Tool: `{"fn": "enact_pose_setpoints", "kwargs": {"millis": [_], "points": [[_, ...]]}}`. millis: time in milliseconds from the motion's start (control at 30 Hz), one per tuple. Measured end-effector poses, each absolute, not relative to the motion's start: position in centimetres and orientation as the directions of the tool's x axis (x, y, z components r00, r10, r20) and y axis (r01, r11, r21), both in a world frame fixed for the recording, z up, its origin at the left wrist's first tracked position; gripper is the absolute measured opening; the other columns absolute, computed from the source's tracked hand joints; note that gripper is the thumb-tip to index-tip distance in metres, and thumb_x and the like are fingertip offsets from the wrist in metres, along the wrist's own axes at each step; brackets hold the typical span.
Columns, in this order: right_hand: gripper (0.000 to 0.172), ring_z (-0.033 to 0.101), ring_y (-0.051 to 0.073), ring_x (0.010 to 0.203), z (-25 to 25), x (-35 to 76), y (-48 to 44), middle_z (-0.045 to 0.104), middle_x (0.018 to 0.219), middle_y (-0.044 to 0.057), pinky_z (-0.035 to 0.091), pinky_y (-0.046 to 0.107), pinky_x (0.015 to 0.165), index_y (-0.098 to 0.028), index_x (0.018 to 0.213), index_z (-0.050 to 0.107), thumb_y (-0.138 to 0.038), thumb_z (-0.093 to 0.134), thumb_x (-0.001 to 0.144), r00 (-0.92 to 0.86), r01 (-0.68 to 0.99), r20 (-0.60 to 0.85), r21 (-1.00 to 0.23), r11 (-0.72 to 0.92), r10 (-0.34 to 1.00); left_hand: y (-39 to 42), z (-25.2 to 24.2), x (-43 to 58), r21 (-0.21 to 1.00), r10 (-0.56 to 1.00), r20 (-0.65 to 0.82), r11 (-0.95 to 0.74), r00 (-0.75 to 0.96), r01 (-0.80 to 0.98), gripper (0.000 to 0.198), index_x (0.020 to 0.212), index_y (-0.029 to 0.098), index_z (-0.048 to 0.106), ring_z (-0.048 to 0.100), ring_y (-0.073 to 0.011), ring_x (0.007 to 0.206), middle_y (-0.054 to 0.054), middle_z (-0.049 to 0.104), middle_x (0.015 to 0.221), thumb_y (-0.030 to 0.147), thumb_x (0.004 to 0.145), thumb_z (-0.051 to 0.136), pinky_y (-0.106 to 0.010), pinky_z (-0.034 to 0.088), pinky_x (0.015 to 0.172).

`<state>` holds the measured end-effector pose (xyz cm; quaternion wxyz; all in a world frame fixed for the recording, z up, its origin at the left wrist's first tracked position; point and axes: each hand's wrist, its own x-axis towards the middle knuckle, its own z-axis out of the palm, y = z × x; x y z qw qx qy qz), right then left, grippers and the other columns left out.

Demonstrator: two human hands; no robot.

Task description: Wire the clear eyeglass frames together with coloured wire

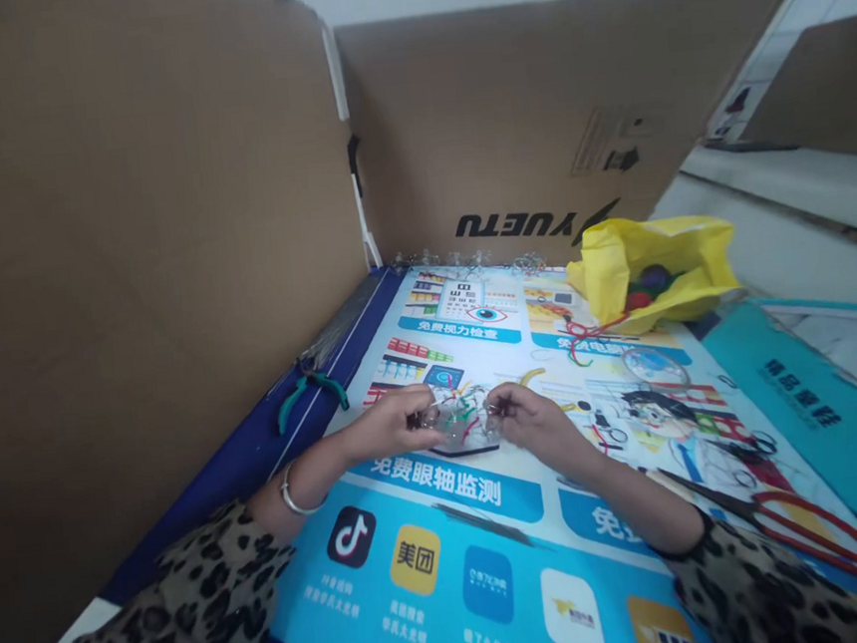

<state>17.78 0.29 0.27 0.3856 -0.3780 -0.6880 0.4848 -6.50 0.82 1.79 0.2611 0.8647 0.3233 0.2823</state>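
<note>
My left hand (pixel 392 423) and my right hand (pixel 525 415) meet over a printed poster (pixel 450 570) that covers the table. Both hands are closed in a pinch on a small clear item (pixel 458 421) with thin coloured wires, one hand at each end. The item is too small to name. It hovers just above a small dark flat piece on the poster. A silver bangle (pixel 294 493) circles my left wrist, and both sleeves are leopard print.
Red-handled scissors (pixel 806 519) lie at the right. A yellow plastic bag (pixel 656 267) with coloured bits sits at the back right. Green-handled pliers (pixel 310 390) rest at the left edge. Cardboard walls (pixel 131 267) stand at the left and back. Small clear pieces (pixel 460 257) line the back wall.
</note>
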Motion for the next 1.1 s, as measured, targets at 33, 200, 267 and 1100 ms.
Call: {"fn": "enact_pose_setpoints", "kwargs": {"millis": [33,200,267,1100], "points": [[0.016,0.052,0.011,0.068,0.7,17.7,0.4,0.054,0.078,0.000,0.045,0.023,0.057,-0.021,0.089,0.055,-0.019,0.056,0.073,-0.409,0.138,0.155,-0.964,0.229,0.899,0.8,2.2,-6.2,0.636,0.718,0.316,-0.645,0.620,0.424,0.028,0.064,0.016,0.044,0.041,-0.0109,0.065,0.002,0.045,0.067,0.036,0.075,0.061,-0.023,0.031,0.059],[0.016,0.049,0.011,0.063,4.4,17.3,1.3,0.050,0.073,-0.002,0.045,0.023,0.053,-0.020,0.084,0.056,-0.016,0.056,0.069,-0.359,0.172,0.209,-0.943,0.284,0.910,1.7,5.8,-4.0,0.636,0.696,0.324,-0.662,0.640,0.398,0.026,0.065,0.016,0.045,0.038,-0.0098,0.060,0.003,0.043,0.064,0.035,0.074,0.061,-0.022,0.029,0.054],[0.016,0.049,0.010,0.061,6.3,17.4,1.9,0.050,0.071,-0.003,0.045,0.023,0.053,-0.020,0.083,0.056,-0.016,0.055,0.068,-0.344,0.167,0.274,-0.923,0.346,0.898,2.3,7.7,-2.9,0.628,0.691,0.367,-0.678,0.623,0.382,0.027,0.063,0.017,0.045,0.036,-0.0098,0.059,0.003,0.042,0.063,0.035,0.073,0.062,-0.022,0.028,0.053],[0.018,0.044,0.008,0.053,13.1,20.3,9.6,0.047,0.073,-0.003,0.036,0.022,0.049,-0.020,0.074,0.051,-0.014,0.055,0.057,-0.096,-0.402,0.446,-0.835,0.375,0.890,9.3,12.6,6.6,0.814,0.881,0.365,-0.459,-0.301,-0.356,0.050,0.053,0.019,0.028,0.024,-0.0070,0.046,0.006,0.025,0.049,0.056,0.075,0.053,-0.022,0.024,0.046]]}}
